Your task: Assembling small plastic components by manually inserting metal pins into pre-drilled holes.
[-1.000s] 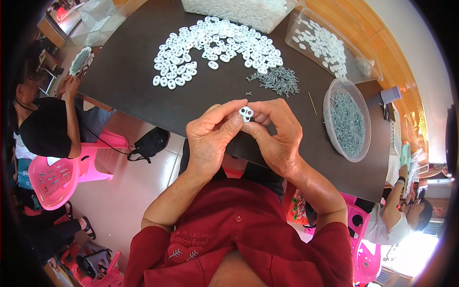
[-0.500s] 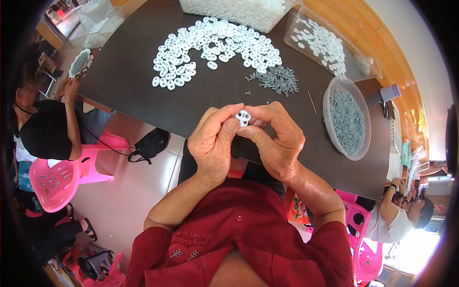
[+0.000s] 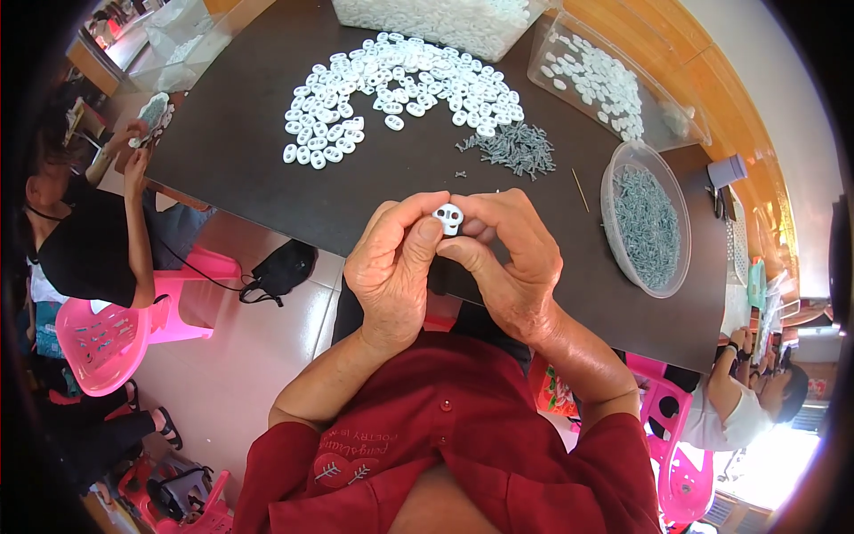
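Between the fingertips of both hands is a small white plastic piece with holes (image 3: 448, 216), held up over the near edge of the dark table. My left hand (image 3: 391, 267) pinches it from the left, thumb and forefinger closed. From the other side my right hand (image 3: 509, 258) grips it with its thumb and forefinger. Fingers cover part of the piece, so I cannot see whether it is made of more than one part. Farther off lies an arc-shaped spread of white two-holed oval pieces (image 3: 325, 138), and beside it a heap of small grey pegs (image 3: 518, 149).
A round clear tub (image 3: 608, 218) of grey pegs stands at right. Behind are two clear bins, one (image 3: 538, 67) with scattered white pieces. A thin stick (image 3: 580, 190) and a single grey peg (image 3: 460, 173) lie on the table (image 3: 258, 178). Another person (image 3: 89, 236) works at left.
Both hands have shifted slightly left with the white piece, which has tilted so that its holes show differently. The person at left has moved their hands.
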`<act>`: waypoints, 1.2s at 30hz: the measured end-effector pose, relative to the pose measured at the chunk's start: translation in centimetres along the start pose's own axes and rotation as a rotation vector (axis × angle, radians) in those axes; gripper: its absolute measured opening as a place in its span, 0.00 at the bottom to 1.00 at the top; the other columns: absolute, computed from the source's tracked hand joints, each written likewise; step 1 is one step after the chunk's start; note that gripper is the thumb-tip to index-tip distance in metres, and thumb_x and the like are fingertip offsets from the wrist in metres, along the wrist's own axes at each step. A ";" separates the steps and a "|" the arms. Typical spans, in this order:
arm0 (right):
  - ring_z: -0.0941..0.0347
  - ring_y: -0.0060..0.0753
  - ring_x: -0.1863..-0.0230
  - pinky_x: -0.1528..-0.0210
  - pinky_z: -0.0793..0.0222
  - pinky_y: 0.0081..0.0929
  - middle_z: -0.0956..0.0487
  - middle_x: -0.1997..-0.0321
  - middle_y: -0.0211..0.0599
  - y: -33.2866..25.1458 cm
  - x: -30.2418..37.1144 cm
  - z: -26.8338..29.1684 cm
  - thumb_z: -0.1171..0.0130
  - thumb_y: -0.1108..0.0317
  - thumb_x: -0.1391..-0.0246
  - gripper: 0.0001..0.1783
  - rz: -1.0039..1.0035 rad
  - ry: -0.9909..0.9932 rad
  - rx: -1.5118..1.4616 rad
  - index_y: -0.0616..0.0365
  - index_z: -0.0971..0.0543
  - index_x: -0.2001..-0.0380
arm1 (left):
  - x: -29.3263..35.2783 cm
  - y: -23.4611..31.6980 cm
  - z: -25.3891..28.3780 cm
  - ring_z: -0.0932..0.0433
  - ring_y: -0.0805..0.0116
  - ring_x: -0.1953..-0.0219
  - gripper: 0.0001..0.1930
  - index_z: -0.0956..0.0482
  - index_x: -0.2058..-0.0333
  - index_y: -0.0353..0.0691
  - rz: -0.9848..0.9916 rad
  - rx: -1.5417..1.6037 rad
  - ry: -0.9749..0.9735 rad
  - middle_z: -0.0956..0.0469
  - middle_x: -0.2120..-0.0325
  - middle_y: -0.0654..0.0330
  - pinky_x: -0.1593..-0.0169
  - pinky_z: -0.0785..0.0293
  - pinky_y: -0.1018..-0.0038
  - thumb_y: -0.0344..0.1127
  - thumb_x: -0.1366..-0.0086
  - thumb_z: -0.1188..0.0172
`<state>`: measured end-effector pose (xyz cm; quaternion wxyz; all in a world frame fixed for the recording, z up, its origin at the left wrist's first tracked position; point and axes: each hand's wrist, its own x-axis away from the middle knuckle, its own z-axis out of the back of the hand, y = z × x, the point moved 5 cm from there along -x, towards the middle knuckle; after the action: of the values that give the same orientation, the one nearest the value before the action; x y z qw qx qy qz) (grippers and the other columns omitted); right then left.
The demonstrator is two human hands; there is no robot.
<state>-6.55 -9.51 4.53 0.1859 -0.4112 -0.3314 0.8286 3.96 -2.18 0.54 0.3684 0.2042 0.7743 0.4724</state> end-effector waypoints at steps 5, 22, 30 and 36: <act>0.31 0.23 0.72 0.70 0.33 0.19 0.24 0.67 0.36 -0.4 0.0 0.0 0.34 0.79 0.58 0.15 0.094 0.025 0.041 0.64 0.22 0.63 | 0.0 0.5 -0.1 0.30 0.80 0.66 0.11 0.23 0.56 0.29 -0.054 -0.050 -0.021 0.27 0.67 0.64 0.60 0.33 0.84 0.29 0.34 0.47; 0.33 0.35 0.74 0.75 0.37 0.26 0.26 0.71 0.38 -1.2 1.2 -1.1 0.33 0.75 0.62 0.17 0.257 0.231 0.163 0.63 0.25 0.65 | 1.1 0.9 -0.6 0.30 0.77 0.64 0.12 0.24 0.57 0.28 -0.159 -0.043 0.044 0.25 0.66 0.60 0.60 0.33 0.82 0.31 0.33 0.48; 0.34 0.36 0.76 0.76 0.38 0.27 0.26 0.73 0.39 -1.4 1.2 -1.2 0.33 0.76 0.62 0.17 0.344 0.265 0.203 0.65 0.25 0.65 | 1.0 1.4 -0.6 0.30 0.76 0.73 0.08 0.22 0.61 0.29 -0.247 -0.099 0.128 0.24 0.73 0.59 0.70 0.34 0.83 0.27 0.37 0.44; 0.35 0.36 0.77 0.77 0.39 0.26 0.27 0.73 0.38 -1.2 1.6 -1.1 0.34 0.76 0.62 0.16 0.361 0.283 0.216 0.64 0.26 0.66 | 1.0 1.2 -1.0 0.30 0.77 0.74 0.08 0.22 0.61 0.29 -0.257 -0.164 0.121 0.25 0.74 0.60 0.71 0.34 0.82 0.27 0.36 0.44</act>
<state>-6.55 -7.34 3.99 0.1224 -0.5532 -0.1328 0.8133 2.57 -1.55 1.50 0.3937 0.0441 0.7737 0.4945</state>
